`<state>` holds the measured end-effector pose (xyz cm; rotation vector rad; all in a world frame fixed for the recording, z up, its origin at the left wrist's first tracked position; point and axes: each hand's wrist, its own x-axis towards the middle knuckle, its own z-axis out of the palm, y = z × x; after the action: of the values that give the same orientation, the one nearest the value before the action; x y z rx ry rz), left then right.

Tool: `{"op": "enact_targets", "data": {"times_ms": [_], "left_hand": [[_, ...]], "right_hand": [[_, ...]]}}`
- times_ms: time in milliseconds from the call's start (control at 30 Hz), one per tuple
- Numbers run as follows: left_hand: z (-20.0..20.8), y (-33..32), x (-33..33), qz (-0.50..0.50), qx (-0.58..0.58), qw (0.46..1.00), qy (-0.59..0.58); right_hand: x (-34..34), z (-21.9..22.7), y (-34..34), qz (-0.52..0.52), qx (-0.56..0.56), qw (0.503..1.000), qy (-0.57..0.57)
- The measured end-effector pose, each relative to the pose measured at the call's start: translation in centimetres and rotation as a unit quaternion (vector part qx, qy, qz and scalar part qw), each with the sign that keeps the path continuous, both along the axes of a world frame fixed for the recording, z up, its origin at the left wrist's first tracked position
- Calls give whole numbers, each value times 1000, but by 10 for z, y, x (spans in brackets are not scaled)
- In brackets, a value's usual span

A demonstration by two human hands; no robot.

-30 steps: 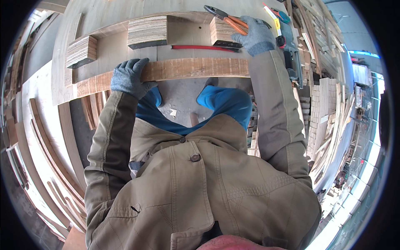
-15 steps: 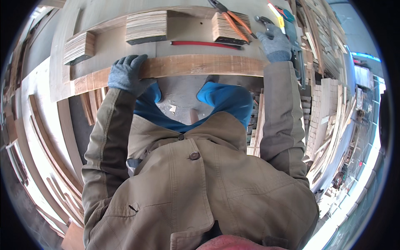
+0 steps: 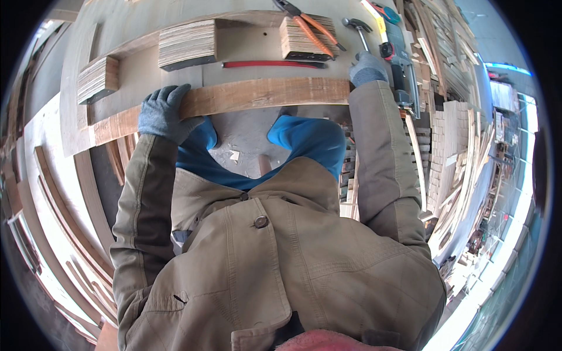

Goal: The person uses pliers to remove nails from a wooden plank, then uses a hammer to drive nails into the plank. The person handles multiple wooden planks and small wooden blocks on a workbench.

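Observation:
My left hand [image 3: 164, 112], in a grey glove, grips the near edge of a long wooden board [image 3: 246, 98] that lies across the front of the workbench [image 3: 134, 64]. At the board's right end my gloved right hand [image 3: 367, 69] rests with its fingers curled, close to a hammer [image 3: 358, 28]. Whether it holds the board or the hammer handle I cannot tell. Behind the board lies a red flat bar [image 3: 270, 64].
Three stacks of plywood pieces [image 3: 187, 44] stand on the bench, one with orange-handled pliers [image 3: 307, 26] on it. A power tool [image 3: 401, 64] lies at the right. Wood strips and offcuts [image 3: 451, 146] pile up to the right and left of me.
My right hand has slid from the far right tools back toward the board's right end. The view has tilted down a little; the left hand kept its grip.

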<state>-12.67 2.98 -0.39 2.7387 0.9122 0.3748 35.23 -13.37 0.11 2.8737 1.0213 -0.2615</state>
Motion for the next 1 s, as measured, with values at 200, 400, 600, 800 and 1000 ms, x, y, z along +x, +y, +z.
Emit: {"op": "enact_targets", "data": {"times_ms": [200, 400, 600, 800, 1000], "left_hand": [[0, -1, -1, 17, 14, 1000, -6], [4, -3, -2, 39, -21, 998, 38], [1, -5, -3, 43, -20, 999, 24], [6, -17, 15, 39, -30, 999, 13], [7, -26, 37, 51, -47, 994, 82]], "right_hand": [[19, -23, -2, 35, 29, 999, -5], [11, 5, -19, 18, 232, 966, 111], [-47, 60, -50, 52, 378, 911, 160], [-136, 76, -79, 5, 507, 811, 292], [-195, 53, -91, -29, 502, 770, 392]]}}
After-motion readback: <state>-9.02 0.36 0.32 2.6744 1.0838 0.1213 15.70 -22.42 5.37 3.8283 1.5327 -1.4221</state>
